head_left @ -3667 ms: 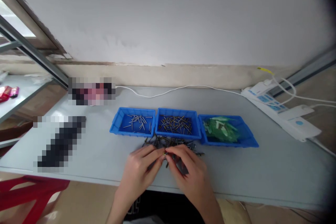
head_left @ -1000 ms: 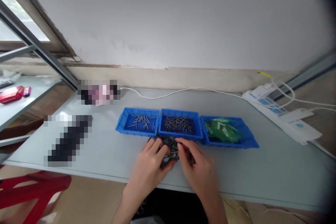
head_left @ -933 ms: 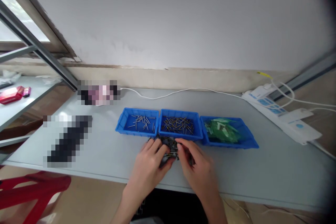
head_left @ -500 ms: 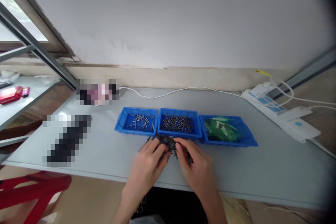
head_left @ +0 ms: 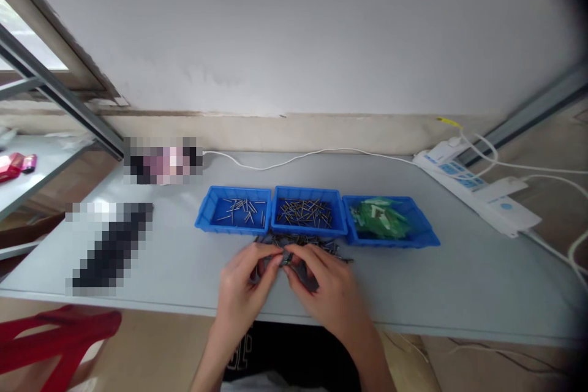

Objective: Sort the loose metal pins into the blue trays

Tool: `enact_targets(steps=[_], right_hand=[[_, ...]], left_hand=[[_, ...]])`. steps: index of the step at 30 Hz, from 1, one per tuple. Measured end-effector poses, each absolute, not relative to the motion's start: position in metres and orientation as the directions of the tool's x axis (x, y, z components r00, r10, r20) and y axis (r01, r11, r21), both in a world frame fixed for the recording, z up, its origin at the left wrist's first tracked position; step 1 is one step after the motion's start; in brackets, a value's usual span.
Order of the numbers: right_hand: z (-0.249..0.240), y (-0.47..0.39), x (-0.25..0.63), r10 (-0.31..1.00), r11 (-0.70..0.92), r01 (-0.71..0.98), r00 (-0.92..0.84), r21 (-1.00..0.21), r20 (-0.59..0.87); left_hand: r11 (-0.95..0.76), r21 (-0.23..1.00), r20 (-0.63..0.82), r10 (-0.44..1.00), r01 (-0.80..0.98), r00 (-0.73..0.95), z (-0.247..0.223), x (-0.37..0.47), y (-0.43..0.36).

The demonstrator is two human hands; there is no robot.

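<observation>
My left hand (head_left: 243,278) and my right hand (head_left: 324,285) meet over the near side of the table, thumbs and forefingers pinched close together. Between the fingertips is a small dark piece (head_left: 286,256), too blurred and covered to identify. Behind my fingers lies a loose pile of thin dark metal rods (head_left: 316,241), partly hidden by both hands. A blue tray (head_left: 344,220) just beyond the pile holds many such rods, some gold-coloured. The left blue tray (head_left: 202,218) contains fewer, silvery rods. Green plastic packets (head_left: 380,218) lie in the right blue tray (head_left: 425,234).
A white power strip (head_left: 473,187) with cables lies at the table's right. A white cord (head_left: 261,167) runs along the back by the wall. Two pixelated items sit at the left. A red stool (head_left: 68,334) stands below the front left edge.
Both hands have drawn back from the pile and come together, fingertips now meeting around a small dark piece. More of the rod pile shows. The view has shifted slightly.
</observation>
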State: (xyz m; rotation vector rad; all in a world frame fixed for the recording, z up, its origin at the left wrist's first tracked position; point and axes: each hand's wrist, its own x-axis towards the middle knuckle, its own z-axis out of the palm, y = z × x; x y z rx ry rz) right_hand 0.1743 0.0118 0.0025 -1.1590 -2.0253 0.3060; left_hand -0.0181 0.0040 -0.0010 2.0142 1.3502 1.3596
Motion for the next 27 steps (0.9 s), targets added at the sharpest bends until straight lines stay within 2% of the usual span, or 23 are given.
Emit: enact_targets(steps=[8,16,27], right_hand=[[0.0024,0.0157,0.1743,0.772,0.604,0.641,-0.324,-0.474,0.546],[-0.0035,0.0138,0.1742,0.793,0.590,0.568,-0.273,-0.574,0.545],[-0.0009,0.0133,0.1742,0.813,0.556,0.615,-0.265,-0.559,0.518]], left_hand=[[-0.577,0.687,0.573,0.804,0.441,0.159,0.0060,-0.0159,0.0047],[-0.542,0.714,0.514,0.835,0.443,0.195,0.0029,-0.0162,0.0060],[-0.505,0.697,0.528,0.842,0.509,0.113,-0.0015,-0.0180,0.0014]])
